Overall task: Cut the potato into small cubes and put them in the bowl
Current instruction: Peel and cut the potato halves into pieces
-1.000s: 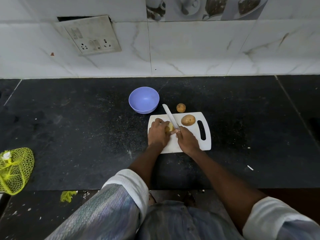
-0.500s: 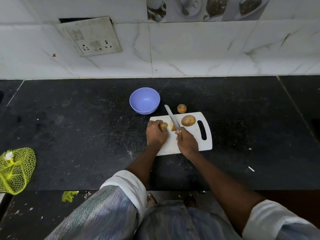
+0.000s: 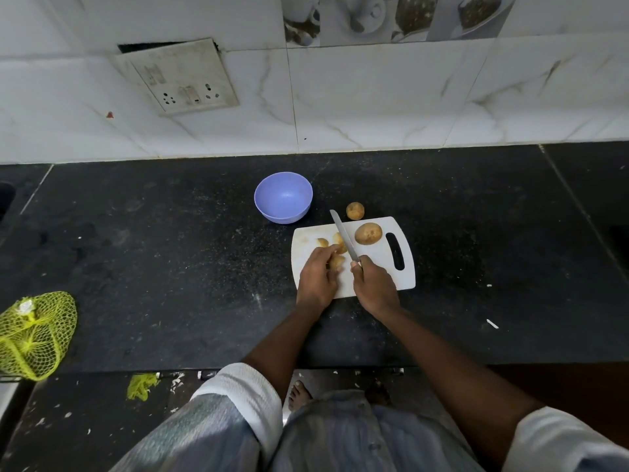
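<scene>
A white cutting board point(image 3: 374, 267) lies on the black counter, just right of an empty lilac bowl point(image 3: 283, 197). My left hand point(image 3: 318, 279) grips a cut potato piece point(image 3: 337, 261) near the board's middle. Two more cut pieces lie beyond my fingers, one point(image 3: 322, 242) to the left and one point(image 3: 339, 239) against the blade. My right hand point(image 3: 374, 286) holds a knife point(image 3: 344, 240) by its handle, blade pointing away toward the bowl. A whole potato point(image 3: 368, 233) sits on the board's far right. A smaller potato point(image 3: 355, 210) rests on the counter behind the board.
A yellow mesh bag point(image 3: 34, 335) lies at the counter's left front edge. The tiled wall with a switch plate point(image 3: 177, 80) rises behind the counter. Small white scraps point(image 3: 492, 323) dot the counter to the right. The counter's front edge runs below my arms.
The potato now lies in separate pieces. My left hand has drawn back toward me with one piece, leaving two behind. The knife has stayed over the board, its blade beside the cut pieces.
</scene>
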